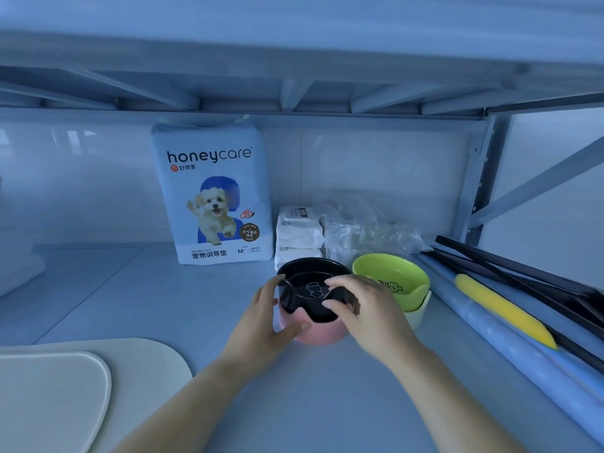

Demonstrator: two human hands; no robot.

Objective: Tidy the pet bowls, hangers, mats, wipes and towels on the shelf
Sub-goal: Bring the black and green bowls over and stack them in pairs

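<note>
A black pet bowl point(310, 291) with a white line drawing sits nested on a pink bowl point(318, 333) in the middle of the shelf. My left hand point(266, 317) grips the stack's left side, fingers on the black rim and thumb on the pink wall. My right hand point(358, 308) curls over the black bowl's right rim. A green bowl point(390, 274) rests in a pale bowl point(420, 310) just to the right. White wipe packs point(299, 235) are stacked behind the bowls. Pale mats point(65, 393) lie at the front left.
A tall honeycare training pad pack point(214, 194) stands at the back. Crumpled clear plastic bags point(366, 230) lie beside the wipes. Blue and yellow rolls point(503, 313) and black hangers point(523, 266) run along the right side by the shelf frame point(478, 178). White towels point(16, 266) sit far left.
</note>
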